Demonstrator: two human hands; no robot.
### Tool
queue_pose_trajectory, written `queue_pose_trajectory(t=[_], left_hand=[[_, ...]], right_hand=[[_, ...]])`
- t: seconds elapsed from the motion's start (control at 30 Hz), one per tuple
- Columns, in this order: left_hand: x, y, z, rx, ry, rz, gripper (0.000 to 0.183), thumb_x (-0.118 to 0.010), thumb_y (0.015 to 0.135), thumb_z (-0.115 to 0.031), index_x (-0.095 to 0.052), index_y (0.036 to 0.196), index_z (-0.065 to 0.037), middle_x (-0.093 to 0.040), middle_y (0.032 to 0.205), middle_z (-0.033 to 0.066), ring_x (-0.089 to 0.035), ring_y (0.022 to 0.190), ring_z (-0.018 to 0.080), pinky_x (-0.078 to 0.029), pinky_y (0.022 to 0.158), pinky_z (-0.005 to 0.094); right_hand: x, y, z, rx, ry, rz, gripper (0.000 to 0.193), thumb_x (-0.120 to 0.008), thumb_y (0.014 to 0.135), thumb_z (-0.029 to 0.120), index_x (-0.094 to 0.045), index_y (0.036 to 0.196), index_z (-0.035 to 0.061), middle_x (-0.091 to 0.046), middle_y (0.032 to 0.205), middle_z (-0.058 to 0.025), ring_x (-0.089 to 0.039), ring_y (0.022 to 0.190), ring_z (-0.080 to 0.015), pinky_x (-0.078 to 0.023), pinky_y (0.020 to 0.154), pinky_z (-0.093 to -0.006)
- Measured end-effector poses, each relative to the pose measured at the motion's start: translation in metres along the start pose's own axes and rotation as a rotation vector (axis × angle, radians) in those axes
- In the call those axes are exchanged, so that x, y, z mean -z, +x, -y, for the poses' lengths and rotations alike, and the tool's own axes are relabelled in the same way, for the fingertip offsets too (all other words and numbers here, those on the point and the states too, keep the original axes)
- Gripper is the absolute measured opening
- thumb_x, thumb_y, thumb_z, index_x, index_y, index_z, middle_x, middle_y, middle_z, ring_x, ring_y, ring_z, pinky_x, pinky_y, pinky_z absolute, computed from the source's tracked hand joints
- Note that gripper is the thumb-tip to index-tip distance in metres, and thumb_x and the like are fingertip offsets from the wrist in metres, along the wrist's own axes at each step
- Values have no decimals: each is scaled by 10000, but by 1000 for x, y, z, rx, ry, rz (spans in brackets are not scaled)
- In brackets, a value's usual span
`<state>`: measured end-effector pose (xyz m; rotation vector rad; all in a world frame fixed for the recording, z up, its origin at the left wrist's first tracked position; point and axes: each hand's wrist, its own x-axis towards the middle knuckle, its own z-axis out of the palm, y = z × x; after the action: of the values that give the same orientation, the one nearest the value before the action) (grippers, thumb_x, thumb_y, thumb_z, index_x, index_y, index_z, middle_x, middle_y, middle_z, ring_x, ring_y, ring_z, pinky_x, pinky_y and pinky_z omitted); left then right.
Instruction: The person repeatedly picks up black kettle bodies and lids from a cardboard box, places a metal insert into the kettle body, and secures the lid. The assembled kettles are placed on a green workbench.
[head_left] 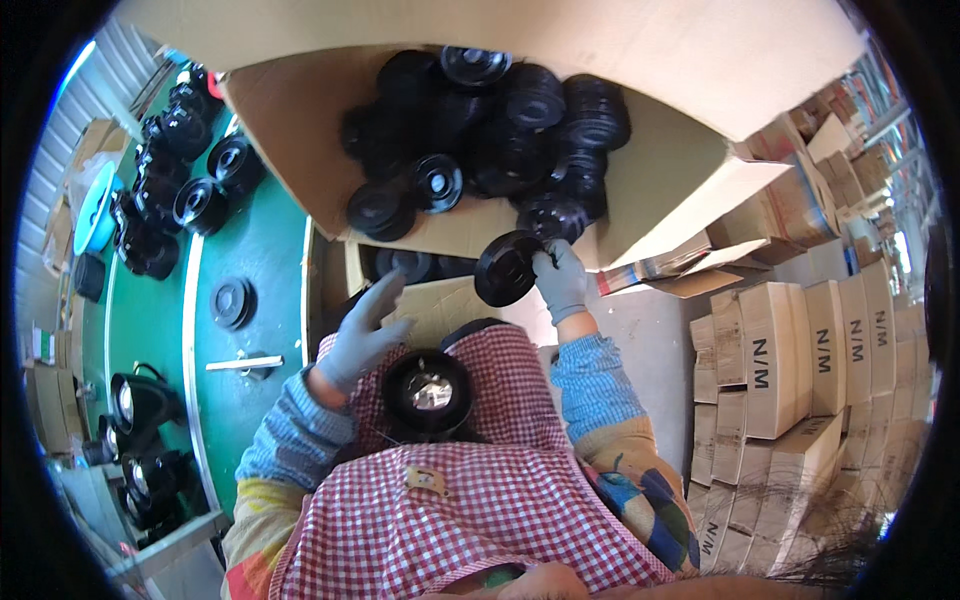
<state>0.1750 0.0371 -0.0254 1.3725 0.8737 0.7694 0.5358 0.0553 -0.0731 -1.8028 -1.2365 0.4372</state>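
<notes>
Nearest is the wearer's red-and-white checked cloth apron (440,540), with a small tan patch (428,481) on its chest whose marking is too small to read. On the lap, between the thighs, sits a round black housing with a shiny reflective bowl (430,393), its opening facing up. The grey-gloved left hand (368,330) is just above and left of it, its grip wide, fingers spread and nothing in it. The grey-gloved right hand (560,280) has its grip closed on the edge of a shallow round black cover (505,268), held aloft in front of the lap.

Because only one edge is held, the cover could twist or slip from the smooth glove, perhaps dropping onto the reflective bowl and scratching it. The housing, apparently unsupported by either hand, could roll if the knees shift.

Beyond, a large open brown cardboard carton (672,175) holds a loose heap of round black ribbed parts (510,150); pulling one out could topple its neighbours. To the left, a green-topped bench (270,225) carries a round black disc (232,302), a white strip (245,363) and, farther off, a cluster of black housings (165,190) near a light-blue basin (97,208). At right stand stacked brown cartons (775,350), several printed with large dark lettering that reads clearly; no brand can be made out.
</notes>
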Motion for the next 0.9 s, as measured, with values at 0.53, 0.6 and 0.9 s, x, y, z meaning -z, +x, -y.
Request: queue_pose_trajectory(t=[0.53,0.6,0.9], left_hand=[[-8,-21,-33,-457,316,136,710,-841,806,-216,-497,1396,-21,-544,1333,168,-562,1227,309,-472,1033,415],[-4,-25,-31,-339,92,314,837,-798,876,-328,-343,1510,-24,-404,1473,160,-459,1337,280,-374,1138,428],[-5,-25,-3,-507,59,262,499,-315,1125,-322,-667,1123,31,-657,1159,190,-620,1137,339,-444,1053,441]], right_hand=[[11,-127,130,41,679,655,499,-521,1058,417,-719,1171,-27,-725,1148,-151,-668,1099,-246,-490,1029,-352],[7,-134,122,113,807,576,363,-590,1029,306,-736,1098,-20,-727,1150,-163,-665,1120,-261,-479,1056,-388],[-6,-157,117,354,687,548,202,-708,944,205,-745,982,10,-734,1145,-147,-659,1141,-290,-410,1138,-460]])
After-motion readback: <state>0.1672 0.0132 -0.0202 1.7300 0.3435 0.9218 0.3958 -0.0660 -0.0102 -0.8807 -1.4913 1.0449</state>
